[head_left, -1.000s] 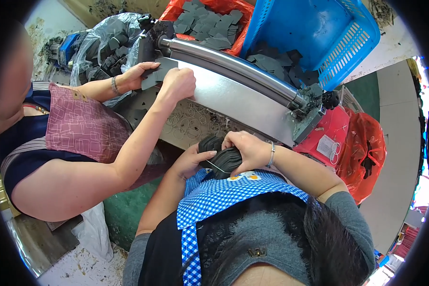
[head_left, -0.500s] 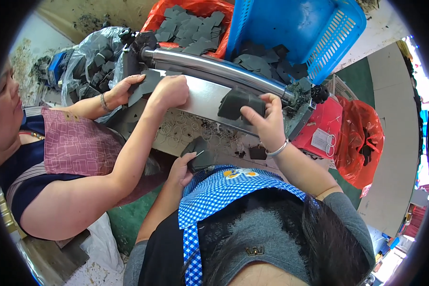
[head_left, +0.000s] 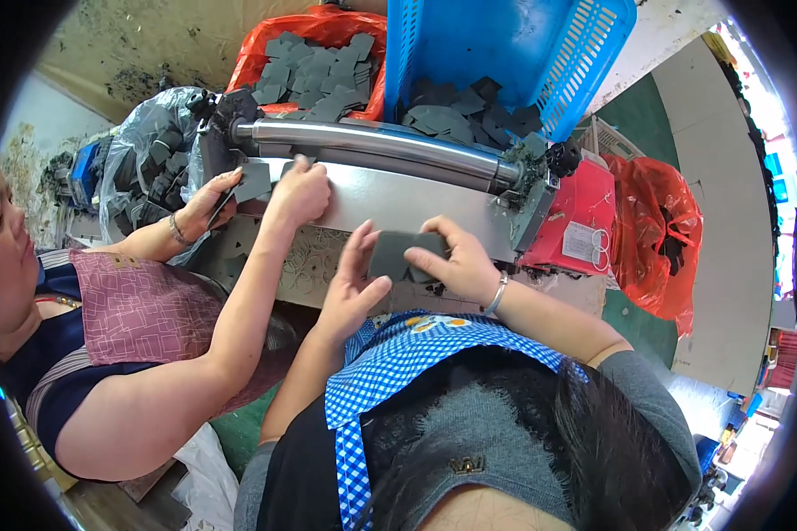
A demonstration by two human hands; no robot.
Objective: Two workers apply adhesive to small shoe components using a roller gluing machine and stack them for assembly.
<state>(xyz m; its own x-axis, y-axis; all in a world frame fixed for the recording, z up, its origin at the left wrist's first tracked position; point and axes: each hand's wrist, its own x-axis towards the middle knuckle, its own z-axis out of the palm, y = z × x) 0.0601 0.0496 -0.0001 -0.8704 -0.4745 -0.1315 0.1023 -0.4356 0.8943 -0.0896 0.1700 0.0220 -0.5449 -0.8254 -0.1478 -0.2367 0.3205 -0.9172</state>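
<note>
A stack of dark grey, flat square pieces [head_left: 397, 256] is held in front of my apron. My right hand [head_left: 469, 268] grips it from the right, with the thumb across the near face and fingers behind. Beside the stack's left edge is my left hand [head_left: 347, 288], its thumb and fingers apart. Whether its fingertips touch the stack is hard to tell. At the left, a co-worker's one hand [head_left: 219, 196] holds a grey piece [head_left: 253, 182]. The co-worker's other hand [head_left: 302, 192] is closed over the metal plate [head_left: 372, 196].
A steel roller [head_left: 372, 147] spans the machine behind the plate. Beyond it stand a red-lined container [head_left: 252, 46] of grey pieces and a blue basket [head_left: 400, 62]. A clear bag [head_left: 122, 168] lies left; a red bag [head_left: 686, 292] hangs right. Rubber bands [head_left: 303, 257] lie below.
My right hand has brought its stack from above the plate toward my body. My left hand has risen from the apron to meet it; the pieces it held there no longer show separately.
</note>
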